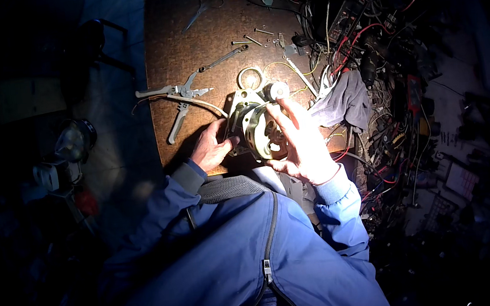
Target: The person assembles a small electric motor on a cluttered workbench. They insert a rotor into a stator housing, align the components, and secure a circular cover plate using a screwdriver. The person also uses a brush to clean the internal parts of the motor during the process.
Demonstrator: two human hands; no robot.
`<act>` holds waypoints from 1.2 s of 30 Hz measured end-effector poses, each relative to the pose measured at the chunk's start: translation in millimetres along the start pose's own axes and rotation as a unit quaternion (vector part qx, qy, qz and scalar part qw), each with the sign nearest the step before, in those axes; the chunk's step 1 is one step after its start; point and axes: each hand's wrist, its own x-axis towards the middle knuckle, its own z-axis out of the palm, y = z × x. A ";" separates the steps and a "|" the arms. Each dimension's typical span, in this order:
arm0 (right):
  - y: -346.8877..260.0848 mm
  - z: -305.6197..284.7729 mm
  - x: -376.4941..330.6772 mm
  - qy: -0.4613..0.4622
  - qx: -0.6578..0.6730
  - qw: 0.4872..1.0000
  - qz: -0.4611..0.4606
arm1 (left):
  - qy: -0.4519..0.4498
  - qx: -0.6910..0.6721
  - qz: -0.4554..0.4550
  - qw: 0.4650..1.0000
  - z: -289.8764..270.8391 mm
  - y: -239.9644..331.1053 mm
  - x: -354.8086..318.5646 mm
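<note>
At the table's near edge, my two hands hold a round metal motor housing (257, 133) with openings in its side, brightly lit. My left hand (211, 148) grips its left side, with the thumb toward me. My right hand (306, 146) is closed round the right side, fingers at the far rim and thumb at the near rim. A flat bracket-like metal part (243, 97) shows just beyond the housing; I cannot tell whether they are joined. Next to my right fingertips is a small round metal piece (278, 90). A metal ring (250, 79) lies just past these parts.
Left on the brown table (172, 46) are grey-handled pliers (185, 92), a wrench (225, 58) and scissors (202, 11). Long bolts (252, 39) and small hardware lie farther back. A grey cloth (345, 104) and tangled cables (364, 30) crowd the right side.
</note>
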 end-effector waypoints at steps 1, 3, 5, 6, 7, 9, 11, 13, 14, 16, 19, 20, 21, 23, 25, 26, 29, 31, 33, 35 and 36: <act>0.3 -2.0 0.3 -0.023 -0.007 1.000 0.002 | 0.000 0.011 0.001 1.000 -0.2 -0.4 0.9; -3.8 -6.2 2.7 -0.044 -0.005 0.999 0.030 | 0.002 0.031 0.003 1.000 -0.9 -1.5 1.6; -9.1 -4.6 3.4 -0.029 -0.018 0.998 0.060 | 0.011 -0.014 0.020 1.000 0.7 -4.6 2.3; -13.4 -0.7 2.7 -0.004 -0.032 0.997 0.074 | 0.015 -0.036 0.029 0.999 1.6 -5.7 2.4; -16.3 2.9 1.6 0.022 -0.046 0.995 0.089 | 0.017 -0.046 0.022 0.999 2.3 -6.9 2.2; -22.0 6.0 2.2 0.011 -0.068 0.989 0.129 | 0.020 -0.065 0.009 0.998 3.5 -3.6 2.1; -37.3 3.3 7.0 -0.018 -0.080 0.977 0.196 | 0.021 -0.062 0.009 0.998 4.5 -6.1 3.6; -38.4 5.8 5.1 -0.014 -0.097 0.977 0.187 | 0.025 -0.053 0.010 0.998 3.9 -8.6 2.9; -37.0 4.7 3.2 -0.009 -0.099 0.980 0.174 | 0.027 -0.046 0.014 0.998 4.0 -8.5 2.6; -34.6 -1.1 -0.9 -0.012 -0.083 0.984 0.154 | 0.027 -0.046 0.016 0.998 4.1 -8.2 2.3; -28.4 -16.3 0.7 -0.061 -0.062 0.991 0.100 | 0.023 -0.048 0.020 0.998 3.5 -0.5 0.4; -27.7 -14.6 3.0 -0.055 -0.046 0.993 0.094 | 0.020 -0.044 0.027 0.998 2.6 1.1 0.4; -26.8 -14.1 3.5 -0.060 -0.051 0.993 0.085 | 0.018 -0.040 0.033 0.998 1.9 1.5 0.6; -24.5 -14.5 4.3 -0.069 -0.060 0.994 0.067 | 0.021 -0.033 0.050 0.998 2.1 -7.2 4.2; -21.6 -16.5 4.8 -0.072 -0.066 0.994 0.038 | 0.014 -0.031 0.051 0.998 0.8 -18.0 5.7; -21.1 -16.9 5.1 -0.073 -0.069 0.995 0.024 | 0.005 -0.033 0.044 0.998 -0.5 -19.9 5.4; -23.5 -17.8 7.5 -0.075 -0.073 0.994 0.020 | -0.005 -0.025 0.048 0.999 -1.4 -22.1 5.3; -26.1 -19.7 8.7 -0.095 -0.071 0.991 0.056 | -0.005 -0.010 0.043 0.999 -1.2 -19.7 5.5; -30.2 -20.5 9.4 -0.097 -0.063 0.988 0.099 | -0.005 0.010 0.024 1.000 -1.1 -16.4 5.7; -36.7 -18.7 9.2 -0.081 -0.050 0.984 0.148 | -0.003 0.008 0.011 1.000 -1.3 -13.8 4.9; -35.3 -13.0 4.6 -0.056 -0.081 0.986 0.135 | -0.001 0.008 0.007 1.000 -1.2 -12.7 4.5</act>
